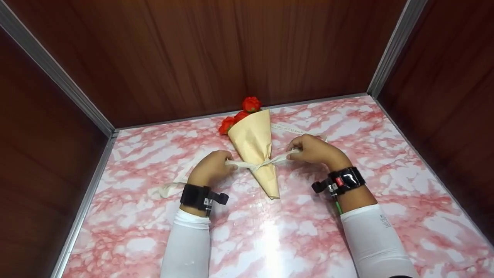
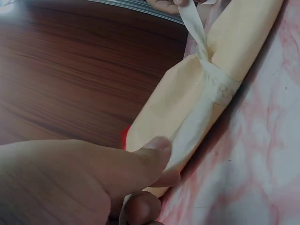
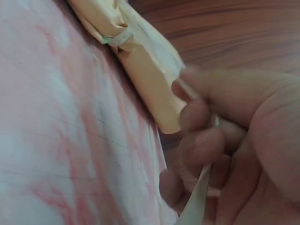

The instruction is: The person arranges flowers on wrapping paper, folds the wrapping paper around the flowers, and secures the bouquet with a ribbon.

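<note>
A bouquet cone of tan wrapping paper [image 1: 252, 137] lies on the table, its narrow end toward the person. Red flowers [image 1: 251, 104] stick out of its wide far end. Around its narrower part runs a whitish ribbon [image 1: 243, 164], crossed over itself at the front. My left hand [image 1: 212, 166] pinches one side of the ribbon between thumb and fingers, left of the cone. To the right, my right hand [image 1: 314, 150] pinches the other side. Both stretches look taut. In the left wrist view, faint lettering shows on the ribbon [image 2: 220, 84] where it wraps the paper.
Loose ribbon tails trail on the table, one near the left wrist and a printed one [image 1: 289, 128] behind the right hand. The pink-and-white marbled table [image 1: 131, 231] is bounded by dark wood panels [image 1: 185, 58] with metal edging at the back and sides.
</note>
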Demonstrator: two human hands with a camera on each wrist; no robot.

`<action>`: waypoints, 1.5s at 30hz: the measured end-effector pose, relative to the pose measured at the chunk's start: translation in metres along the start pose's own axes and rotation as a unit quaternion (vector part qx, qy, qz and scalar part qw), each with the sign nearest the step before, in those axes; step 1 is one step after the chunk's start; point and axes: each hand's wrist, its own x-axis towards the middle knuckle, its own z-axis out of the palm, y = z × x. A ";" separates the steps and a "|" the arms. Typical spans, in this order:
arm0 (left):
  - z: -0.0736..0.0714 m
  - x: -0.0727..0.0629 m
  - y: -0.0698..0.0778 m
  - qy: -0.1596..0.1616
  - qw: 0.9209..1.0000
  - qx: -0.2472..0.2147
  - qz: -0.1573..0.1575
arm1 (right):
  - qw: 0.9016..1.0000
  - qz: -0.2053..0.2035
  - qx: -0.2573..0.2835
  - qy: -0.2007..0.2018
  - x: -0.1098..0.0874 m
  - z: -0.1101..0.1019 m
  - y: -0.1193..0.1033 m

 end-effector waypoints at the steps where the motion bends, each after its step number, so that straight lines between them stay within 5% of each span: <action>1: -0.003 -0.001 0.001 0.001 1.000 -0.001 0.004 | 1.000 -0.002 0.003 0.001 -0.001 -0.001 -0.001; 11: -0.035 -0.022 0.013 0.066 0.997 0.019 0.044 | 0.999 -0.007 0.004 0.034 -0.004 -0.013 -0.004; 18: -0.042 -0.031 0.029 0.187 0.974 0.091 0.091 | 0.993 0.005 -0.016 0.119 -0.010 -0.022 -0.010; 23: -0.041 -0.031 0.038 0.212 0.966 0.088 0.119 | 0.981 0.025 -0.068 0.177 -0.013 -0.026 -0.020; 30: -0.038 -0.031 0.041 0.233 0.962 0.078 0.118 | 0.972 0.068 -0.152 0.168 -0.018 -0.032 -0.033; 35: -0.035 -0.029 0.045 0.226 0.965 0.052 0.124 | 0.979 0.056 -0.057 0.186 -0.018 -0.034 -0.033; 39: -0.032 -0.028 0.047 0.235 0.959 0.038 0.151 | 0.979 0.016 0.035 0.198 -0.018 -0.032 -0.037; 42: -0.029 -0.027 0.049 0.241 0.955 0.025 0.172 | 0.972 -0.023 0.089 0.217 -0.014 -0.026 -0.042; 45: -0.027 -0.026 0.050 0.242 0.953 0.016 0.181 | 0.953 -0.057 0.134 0.264 -0.007 -0.014 -0.049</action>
